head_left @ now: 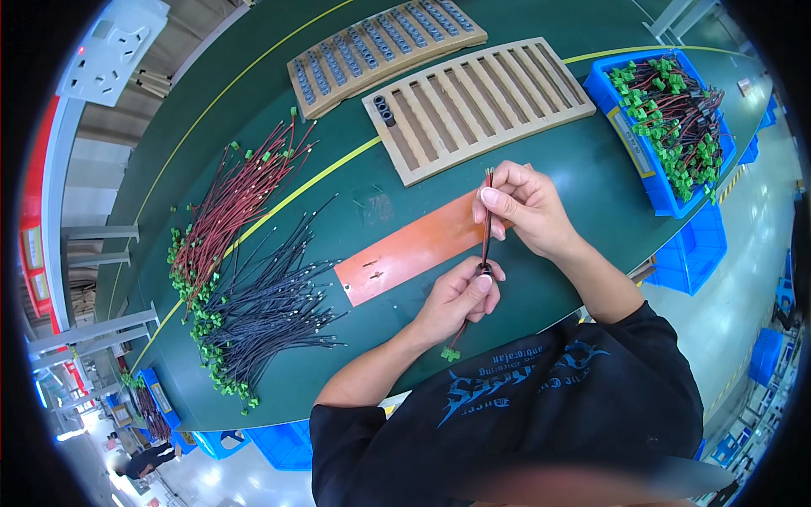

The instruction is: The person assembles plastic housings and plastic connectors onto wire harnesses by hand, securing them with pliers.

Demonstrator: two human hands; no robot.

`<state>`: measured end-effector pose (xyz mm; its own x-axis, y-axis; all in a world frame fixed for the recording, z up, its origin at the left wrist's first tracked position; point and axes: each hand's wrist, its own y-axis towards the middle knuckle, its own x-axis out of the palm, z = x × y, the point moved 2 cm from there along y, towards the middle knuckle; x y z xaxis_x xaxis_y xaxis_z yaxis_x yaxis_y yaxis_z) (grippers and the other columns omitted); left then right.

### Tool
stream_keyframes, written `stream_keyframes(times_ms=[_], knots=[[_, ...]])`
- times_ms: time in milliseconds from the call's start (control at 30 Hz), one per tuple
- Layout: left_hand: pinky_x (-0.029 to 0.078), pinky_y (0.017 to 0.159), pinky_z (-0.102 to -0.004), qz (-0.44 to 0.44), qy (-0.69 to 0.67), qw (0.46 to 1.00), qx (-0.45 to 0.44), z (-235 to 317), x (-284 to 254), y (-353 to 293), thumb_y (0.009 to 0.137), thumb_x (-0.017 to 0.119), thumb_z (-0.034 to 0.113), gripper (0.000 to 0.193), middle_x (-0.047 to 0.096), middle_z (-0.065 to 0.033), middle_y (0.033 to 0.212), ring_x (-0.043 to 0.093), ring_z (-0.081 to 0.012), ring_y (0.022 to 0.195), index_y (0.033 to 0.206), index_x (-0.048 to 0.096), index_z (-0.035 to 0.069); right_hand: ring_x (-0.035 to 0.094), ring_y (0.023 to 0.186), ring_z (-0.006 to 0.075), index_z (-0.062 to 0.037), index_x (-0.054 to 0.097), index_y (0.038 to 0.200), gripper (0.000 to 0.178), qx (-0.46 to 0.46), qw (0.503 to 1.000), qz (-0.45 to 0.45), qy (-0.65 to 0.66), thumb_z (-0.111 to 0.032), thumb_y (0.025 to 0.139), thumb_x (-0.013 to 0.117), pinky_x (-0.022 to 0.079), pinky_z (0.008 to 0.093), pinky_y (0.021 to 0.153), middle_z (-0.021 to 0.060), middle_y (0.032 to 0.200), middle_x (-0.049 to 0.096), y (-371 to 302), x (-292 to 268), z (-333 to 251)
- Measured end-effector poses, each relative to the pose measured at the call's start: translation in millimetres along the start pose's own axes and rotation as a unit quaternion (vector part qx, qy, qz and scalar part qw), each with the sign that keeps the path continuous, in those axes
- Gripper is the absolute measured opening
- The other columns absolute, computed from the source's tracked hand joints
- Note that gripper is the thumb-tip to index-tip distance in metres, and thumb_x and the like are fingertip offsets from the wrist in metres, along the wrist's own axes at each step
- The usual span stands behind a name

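Observation:
Between my hands runs a pair of red and black wires (487, 238), held roughly upright over the table. My right hand (532, 209) pinches the wires near their upper end, and the bare tips stick up past my fingers. Lower down, my left hand (460, 296) is closed on the same wires, with a small dark round piece showing at its fingertips. A green connector (451, 353) hangs at the wires' lower end, below my left hand. Behind the hands lies an orange strip (410, 249) with small dark marks on the green table (363, 203).
Red wires (245, 194) and black wires (270, 304) with green connectors lie at left. Two wooden racks stand at the back: one full of grey pieces (363, 52), one slotted (456, 101) with dark pieces in one corner. A blue bin (655, 169) of wires is at right.

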<state>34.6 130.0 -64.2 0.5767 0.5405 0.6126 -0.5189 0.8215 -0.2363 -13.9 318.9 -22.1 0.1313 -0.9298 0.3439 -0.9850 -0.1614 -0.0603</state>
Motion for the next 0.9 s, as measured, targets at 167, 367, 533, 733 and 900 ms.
stream_keyframes(times_ms=[167, 367, 533, 733, 900], knots=[[0.032, 0.052, -0.0192, 0.028, 0.026, 0.999, 0.01, 4.9, -2.5, 2.4, 0.108, 0.047, 0.031, 0.028, 0.055, -0.0014, 0.078, 0.038, -0.0036, 0.057, 0.117, 0.053, 0.005, 0.059, 0.06, 0.0102, -0.0074, 0.05, 0.091, 0.018, -0.019, 0.997, 0.047, 0.06, -0.019, 0.104, 0.057, 0.049, 0.0231, 0.052, 0.0108, 0.083, 0.066, -0.5, 0.4, 5.4], [0.033, 0.051, -0.0205, 0.083, 0.054, 0.994, 0.055, -1.4, -0.7, -5.7, 0.109, 0.044, 0.024, 0.028, 0.06, -0.0064, 0.08, 0.041, -0.005, 0.057, 0.119, 0.053, 0.0, 0.061, 0.088, 0.0151, -0.0028, 0.062, 0.103, 0.017, -0.109, 0.986, -0.006, -0.126, -0.02, 0.104, 0.057, 0.052, 0.0292, 0.077, 0.0091, 0.102, 0.063, -2.2, 1.2, 23.1], [0.043, 0.057, -0.0261, 0.056, 0.067, 0.991, 0.104, -7.9, -19.1, -11.0, 0.109, 0.043, 0.034, 0.042, 0.064, -0.0127, 0.087, 0.052, -0.0117, 0.062, 0.114, 0.056, -0.006, 0.062, 0.078, 0.0232, 0.0021, 0.065, 0.09, 0.026, -0.187, 0.935, -0.161, -0.253, -0.022, 0.1, 0.063, 0.049, 0.0335, 0.073, 0.0115, 0.092, 0.06, -16.3, 29.5, 13.1], [0.045, 0.1, -0.0397, 0.015, 0.272, 0.942, 0.197, 3.2, 0.5, -11.7, 0.101, 0.047, 0.058, 0.074, 0.068, -0.0181, 0.116, 0.063, -0.0273, 0.109, 0.135, 0.05, -0.007, 0.069, 0.073, 0.0139, -0.0022, 0.065, 0.097, 0.019, -0.103, 0.98, -0.045, -0.166, -0.019, 0.103, 0.057, 0.056, 0.0289, 0.063, 0.0059, 0.089, 0.072, -49.1, 5.4, -68.1], [0.046, 0.096, -0.0379, 0.048, 0.265, 0.941, 0.208, 2.4, -1.6, -8.7, 0.095, 0.067, 0.024, 0.055, 0.066, -0.0159, 0.12, 0.063, -0.0246, 0.108, 0.141, 0.05, 0.0, 0.056, 0.061, 0.0074, -0.0003, 0.067, 0.097, 0.026, -0.252, 0.93, 0.195, -0.181, -0.025, 0.1, 0.06, 0.039, 0.0214, 0.048, 0.003, 0.075, 0.064, -41.3, -119.1, -201.0]])
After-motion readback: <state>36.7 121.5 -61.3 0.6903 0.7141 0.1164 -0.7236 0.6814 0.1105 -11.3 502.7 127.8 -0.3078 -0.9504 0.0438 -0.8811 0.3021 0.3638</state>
